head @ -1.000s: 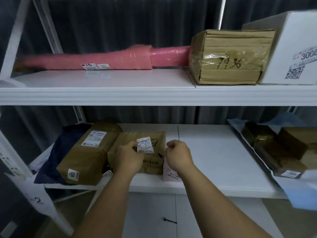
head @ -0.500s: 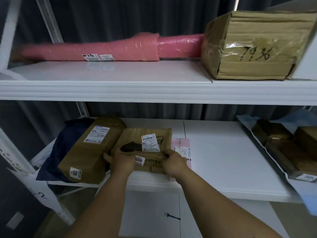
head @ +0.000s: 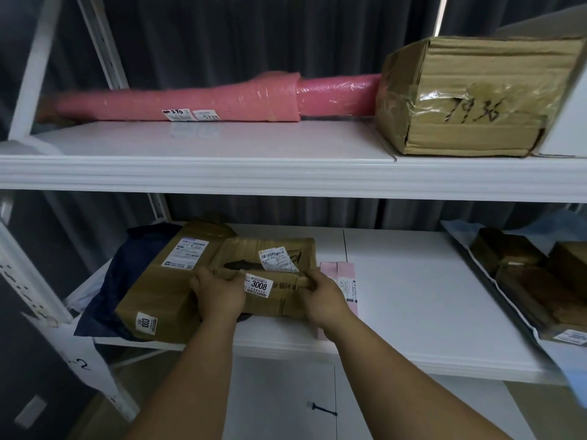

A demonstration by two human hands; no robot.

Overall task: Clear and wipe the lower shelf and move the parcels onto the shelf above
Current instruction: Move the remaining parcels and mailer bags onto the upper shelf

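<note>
Holding the small brown box (head: 270, 274) from both sides, the person is getting ready to lift it. The left hand (head: 219, 293) is curling its fingers round the left end of the box. The right hand (head: 324, 296) is curling round the right end. Both hands are gripping it tight, not lying flat.

The box is sitting on the lower shelf (head: 413, 296), near the front edge. It has a white sticker with 3008 on it. Just left of the box a bigger brown parcel (head: 162, 290) is lying, touching it. That parcel is resting on a dark blue bag (head: 127, 274). Just right of the box a flat pink parcel (head: 344, 281) is lying, partly under it. Far to the right of the box more brown parcels (head: 521, 274) are sitting on a pale sheet.

Above the box is the upper shelf (head: 222, 144). A long pink roll (head: 222, 96) is lying at the back of it, and a big taped box (head: 476, 96) is standing far up to the right.

I think the clearing step is going on, and most parcels are not moved yet. Next, the person probably needs to pull the box out toward the front, raise it past the shelf edge, and set it on the bare white part in front of the roll. Wiping can only come after the other parcels go up too.
</note>
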